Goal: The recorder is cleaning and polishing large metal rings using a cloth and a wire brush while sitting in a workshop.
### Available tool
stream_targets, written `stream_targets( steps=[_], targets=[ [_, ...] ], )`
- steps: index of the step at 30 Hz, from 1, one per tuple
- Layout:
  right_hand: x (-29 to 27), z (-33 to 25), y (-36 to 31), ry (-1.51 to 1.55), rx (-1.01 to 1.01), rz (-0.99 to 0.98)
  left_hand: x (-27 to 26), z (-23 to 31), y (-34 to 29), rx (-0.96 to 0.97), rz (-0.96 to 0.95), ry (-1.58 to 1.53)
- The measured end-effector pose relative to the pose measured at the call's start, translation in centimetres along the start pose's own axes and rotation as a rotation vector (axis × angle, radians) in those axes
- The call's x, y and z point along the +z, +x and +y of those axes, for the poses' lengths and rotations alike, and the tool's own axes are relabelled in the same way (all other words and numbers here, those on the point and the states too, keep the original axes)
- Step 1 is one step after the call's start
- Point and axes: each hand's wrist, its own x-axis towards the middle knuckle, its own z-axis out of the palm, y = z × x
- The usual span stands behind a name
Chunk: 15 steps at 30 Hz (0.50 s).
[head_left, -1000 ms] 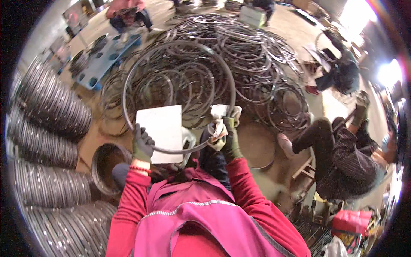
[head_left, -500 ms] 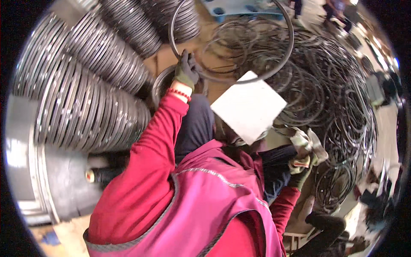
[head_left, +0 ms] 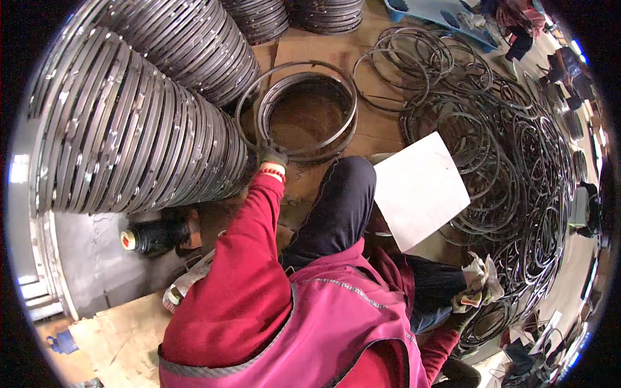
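My left hand point(head_left: 273, 155), in a dark glove, is closed on the near-left edge of a thin metal wheel rim point(head_left: 284, 65). This rim lies tilted over a low stack of similar rims point(head_left: 264, 116) on the cardboard beyond my left knee; whether it touches them all round I cannot tell. Off to the right, beside my right leg, my gloved right hand point(head_left: 462, 317) grips a crumpled, stained pale cloth point(head_left: 479, 284), which hides most of its fingers. A white square board point(head_left: 420, 194) stands out between my knees and the rims on the right.
Tall leaning stacks of rims point(head_left: 149, 129) fill the left side. A loose, tangled heap of rims point(head_left: 517, 168) spreads along the right. Brown cardboard point(head_left: 381, 139) covers the floor ahead, with a blue pallet point(head_left: 417, 14) behind. A black cylinder point(head_left: 155, 238) lies near my left arm.
The rim in my left hand has come down from a raised position onto the low stack. My view has shifted too. My right hand keeps its hold on the cloth.
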Motion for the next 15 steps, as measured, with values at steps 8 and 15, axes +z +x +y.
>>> stream_targets(
  steps=[8, 15],
  targets=[
    [0.1, -14.7, 5.3, -0.303, 0.104, -0.132, 3.2, 0.0, -2.9, -0.189, 0.127, -0.155],
    [-1.3, -16.0, 0.5, 0.073, 0.539, -0.138, 5.0, -1.9, -1.3, -0.287, 0.21, -0.326]
  ],
)
